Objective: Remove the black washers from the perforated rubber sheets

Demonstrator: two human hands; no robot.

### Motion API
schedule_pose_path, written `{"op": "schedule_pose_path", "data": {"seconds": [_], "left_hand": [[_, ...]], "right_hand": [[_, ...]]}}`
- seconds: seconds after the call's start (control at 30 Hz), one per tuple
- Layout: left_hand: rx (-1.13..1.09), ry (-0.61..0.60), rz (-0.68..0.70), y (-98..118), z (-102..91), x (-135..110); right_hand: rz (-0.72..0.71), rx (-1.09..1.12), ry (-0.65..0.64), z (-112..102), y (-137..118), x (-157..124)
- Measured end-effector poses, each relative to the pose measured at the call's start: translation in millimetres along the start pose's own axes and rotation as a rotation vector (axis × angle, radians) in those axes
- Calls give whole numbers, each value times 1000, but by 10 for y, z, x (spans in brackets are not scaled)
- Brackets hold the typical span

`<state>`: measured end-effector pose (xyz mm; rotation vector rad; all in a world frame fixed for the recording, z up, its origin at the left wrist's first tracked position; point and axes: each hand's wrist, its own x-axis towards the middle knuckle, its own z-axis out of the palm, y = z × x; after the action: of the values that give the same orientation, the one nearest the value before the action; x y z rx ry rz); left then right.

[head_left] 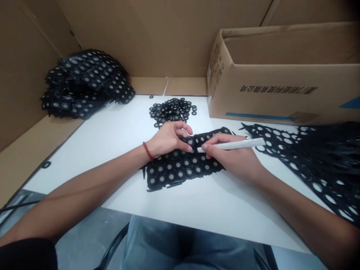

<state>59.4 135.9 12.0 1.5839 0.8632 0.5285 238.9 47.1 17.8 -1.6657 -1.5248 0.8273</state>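
A black rubber sheet (180, 168) studded with round ring pieces lies flat on the white table (118, 131) in front of me. My left hand (168, 139) rests on the sheet's upper left part, fingers curled and pressing down on it. My right hand (234, 157) is closed round a white stick-like tool (239, 144), held like a pen, its tip touching the sheet near my left fingertips. A red bead bracelet (147, 150) sits on my left wrist.
A pile of loose black rings (171, 110) lies behind the sheet. A stack of filled sheets (84, 82) sits at the far left. Emptied sheets with holes (315, 157) spread at the right. An open cardboard box (281, 75) stands behind them. Cardboard walls surround the table.
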Motion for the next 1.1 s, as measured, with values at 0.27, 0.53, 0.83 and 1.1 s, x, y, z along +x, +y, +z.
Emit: {"op": "schedule_pose_path", "data": {"seconds": [0.27, 0.53, 0.83, 1.1], "left_hand": [[41, -48, 11, 12, -44, 7], [228, -132, -82, 119, -89, 85], [438, -34, -33, 142, 84, 151], [206, -65, 41, 25, 91, 104]], "right_hand": [[83, 38, -26, -2, -63, -19], [176, 238, 119, -85, -56, 18], [56, 261, 119, -107, 157, 37], [-53, 79, 125, -148, 117, 58]]}}
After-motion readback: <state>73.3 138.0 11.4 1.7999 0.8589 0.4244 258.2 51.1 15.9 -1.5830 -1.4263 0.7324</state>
